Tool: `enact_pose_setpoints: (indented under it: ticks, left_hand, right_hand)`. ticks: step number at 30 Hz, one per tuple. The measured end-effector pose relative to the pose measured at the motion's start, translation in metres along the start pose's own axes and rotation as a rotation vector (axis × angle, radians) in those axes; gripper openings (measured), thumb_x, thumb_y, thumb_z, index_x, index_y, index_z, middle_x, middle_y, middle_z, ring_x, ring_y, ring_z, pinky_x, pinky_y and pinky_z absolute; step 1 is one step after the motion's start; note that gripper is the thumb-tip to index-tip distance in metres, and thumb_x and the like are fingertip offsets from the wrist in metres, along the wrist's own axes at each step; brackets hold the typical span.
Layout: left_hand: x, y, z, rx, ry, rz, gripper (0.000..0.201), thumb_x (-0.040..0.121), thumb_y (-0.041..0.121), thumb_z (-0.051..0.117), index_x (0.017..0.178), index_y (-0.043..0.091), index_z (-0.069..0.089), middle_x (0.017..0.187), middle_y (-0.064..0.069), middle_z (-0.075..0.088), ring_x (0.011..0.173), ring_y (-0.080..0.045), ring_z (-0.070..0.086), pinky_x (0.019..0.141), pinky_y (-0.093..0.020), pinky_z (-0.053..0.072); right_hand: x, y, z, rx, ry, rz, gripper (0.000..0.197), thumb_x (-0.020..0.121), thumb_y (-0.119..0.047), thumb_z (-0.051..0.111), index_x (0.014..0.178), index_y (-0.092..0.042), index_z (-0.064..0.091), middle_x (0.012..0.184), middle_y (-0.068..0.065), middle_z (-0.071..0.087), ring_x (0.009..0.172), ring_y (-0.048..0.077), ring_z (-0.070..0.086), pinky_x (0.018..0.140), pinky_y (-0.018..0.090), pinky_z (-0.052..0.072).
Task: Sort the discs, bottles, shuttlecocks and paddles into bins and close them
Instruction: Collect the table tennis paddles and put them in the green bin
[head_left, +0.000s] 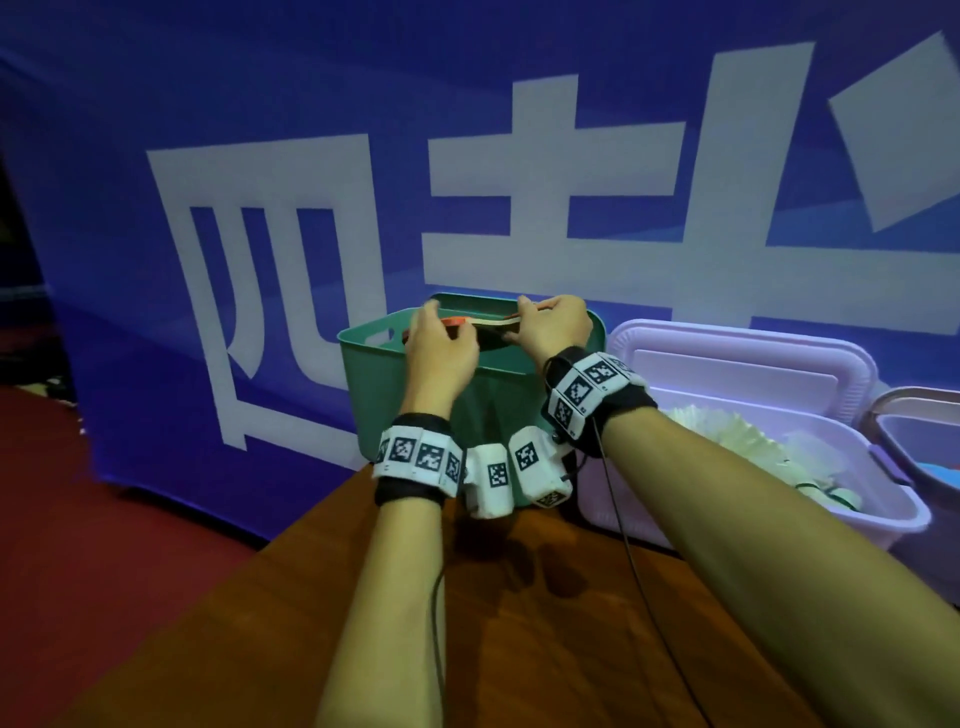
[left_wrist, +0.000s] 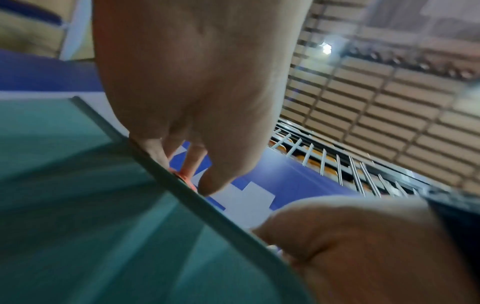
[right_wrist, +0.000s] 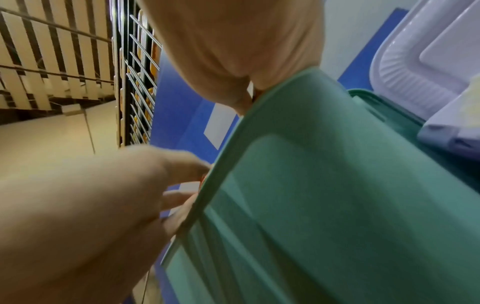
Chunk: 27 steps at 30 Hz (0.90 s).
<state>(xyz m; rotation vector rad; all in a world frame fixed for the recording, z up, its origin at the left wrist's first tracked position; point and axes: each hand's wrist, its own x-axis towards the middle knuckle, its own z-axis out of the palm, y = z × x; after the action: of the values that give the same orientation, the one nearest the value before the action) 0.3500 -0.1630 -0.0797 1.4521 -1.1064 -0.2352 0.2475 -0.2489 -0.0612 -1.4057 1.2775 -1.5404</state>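
Dim bluish light; soft shadows on tabletop (head_left: 519, 623); wrist views motion-blurred, edges warped.

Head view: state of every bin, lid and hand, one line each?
green bin: open, paddle at its mouth
green lid: off the rim, lifted by both hands
paddle: red-edged, lying across the opening
left hand: grips lid edge
right hand: grips lid edge
lilac bin: open, shuttlecocks inside
lilac lid: raised behind it
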Motion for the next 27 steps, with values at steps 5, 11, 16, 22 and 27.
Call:
enact_pose_setpoints:
  ticks: [5, 11, 16, 22, 27]
  left_hand:
    - [0.000, -0.008, -0.003, 0.359, -0.084, 0.082, 0.045, 0.100, 0.019, 0.056, 0.144, 0.014, 0.050, 0.154, -0.007, 0.041, 0.141, -0.027, 0.042, 0.117, -0.041, 0.034]
    - [-0.002, -0.010, 0.000, 0.445, -0.163, 0.122, 0.030, 0.102, 0.021, 0.046, 0.121, 0.017, 0.069, 0.133, -0.011, 0.060, 0.124, -0.027, 0.053, 0.105, -0.040, 0.042]
    - [-0.003, -0.009, 0.003, 0.467, -0.178, 0.151, 0.032, 0.104, 0.021, 0.041, 0.116, 0.018, 0.070, 0.127, -0.010, 0.064, 0.121, -0.026, 0.055, 0.105, -0.042, 0.044]
    - [-0.005, -0.002, 0.005, 0.413, -0.203, 0.220, 0.027, 0.102, 0.024, 0.051, 0.125, 0.025, 0.065, 0.135, -0.001, 0.063, 0.126, -0.024, 0.056, 0.111, -0.047, 0.042]
    - [-0.016, 0.024, 0.022, 0.258, -0.237, 0.478, 0.021, 0.097, 0.021, 0.060, 0.114, 0.025, 0.071, 0.125, 0.007, 0.067, 0.121, -0.012, 0.056, 0.106, -0.033, 0.043]
  right_hand:
    - [-0.005, -0.010, -0.009, -0.355, -0.088, -0.017, 0.020, 0.090, -0.018, 0.070, 0.096, 0.001, 0.067, 0.096, 0.013, 0.069, 0.088, 0.029, 0.067, 0.069, 0.031, 0.051]
    - [-0.024, -0.020, -0.012, -0.743, -0.316, -0.094, 0.013, 0.092, -0.009, 0.066, 0.086, -0.005, 0.055, 0.105, 0.013, 0.066, 0.103, 0.030, 0.065, 0.075, 0.030, 0.050]
    - [-0.027, -0.018, -0.009, -0.684, -0.153, -0.187, 0.016, 0.088, -0.006, 0.061, 0.074, -0.012, 0.056, 0.098, 0.011, 0.070, 0.092, 0.029, 0.065, 0.102, 0.047, 0.046]
    - [-0.001, -0.009, -0.071, -0.544, -0.040, -0.322, 0.026, 0.079, -0.002, 0.053, 0.092, -0.014, 0.072, 0.100, 0.011, 0.072, 0.096, 0.034, 0.065, 0.086, 0.038, 0.054]
    - [0.054, 0.017, -0.175, -0.792, 0.005, -0.149, 0.041, 0.084, -0.010, 0.062, 0.125, -0.008, 0.062, 0.129, 0.017, 0.062, 0.123, 0.037, 0.054, 0.102, 0.035, 0.043]
